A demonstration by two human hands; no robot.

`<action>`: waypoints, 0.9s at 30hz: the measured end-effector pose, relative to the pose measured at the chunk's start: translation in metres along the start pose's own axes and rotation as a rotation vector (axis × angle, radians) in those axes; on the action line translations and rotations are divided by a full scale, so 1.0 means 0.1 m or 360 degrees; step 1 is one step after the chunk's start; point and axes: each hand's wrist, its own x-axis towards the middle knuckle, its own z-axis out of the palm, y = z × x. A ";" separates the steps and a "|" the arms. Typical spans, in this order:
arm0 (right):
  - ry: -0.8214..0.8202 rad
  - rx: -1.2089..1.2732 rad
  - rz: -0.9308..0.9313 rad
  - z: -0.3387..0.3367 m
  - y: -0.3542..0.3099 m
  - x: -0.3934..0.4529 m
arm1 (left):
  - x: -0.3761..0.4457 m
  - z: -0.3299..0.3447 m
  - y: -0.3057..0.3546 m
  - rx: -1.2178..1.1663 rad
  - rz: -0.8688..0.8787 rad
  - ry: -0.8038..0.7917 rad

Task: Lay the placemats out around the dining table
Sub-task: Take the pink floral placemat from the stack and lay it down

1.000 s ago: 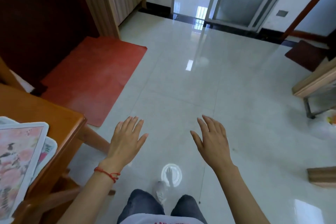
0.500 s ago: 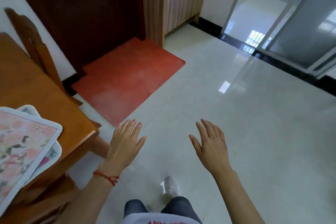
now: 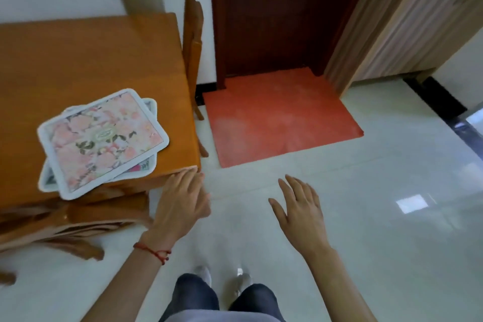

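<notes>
A loose stack of floral placemats (image 3: 102,138), pink flowers inside white rounded borders, lies on the near right corner of the orange wooden dining table (image 3: 86,60). The top mat sits askew and overhangs the table's front edge. My left hand (image 3: 180,204), with a red string at the wrist, hovers open just right of the table corner, fingertips near its edge. My right hand (image 3: 300,212) is open over the floor, fingers spread, holding nothing.
A wooden chair (image 3: 193,55) stands against the table's right side, another chair (image 3: 73,219) is tucked under the near edge. A red floor mat (image 3: 277,117) lies before a dark door (image 3: 269,13). Glossy white tiles (image 3: 392,217) spread right.
My view has swung left, bringing the table and the placemat stack further into sight. Both hands stay open; the left one is now beside the table corner.
</notes>
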 end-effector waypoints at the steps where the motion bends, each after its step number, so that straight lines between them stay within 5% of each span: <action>1: -0.0024 0.0011 -0.0056 0.03 -0.06 0.07 | -0.04 -0.02 -0.07 0.0000 -0.0055 0.0016; 9: -0.0167 0.0012 -0.0380 0.19 -0.66 0.59 | -0.26 -0.16 -0.60 0.0021 -0.0414 0.0112; 27: -0.0251 0.0132 -0.0656 0.44 -1.81 1.68 | 0.09 -0.51 -1.79 0.0089 -0.0705 0.0220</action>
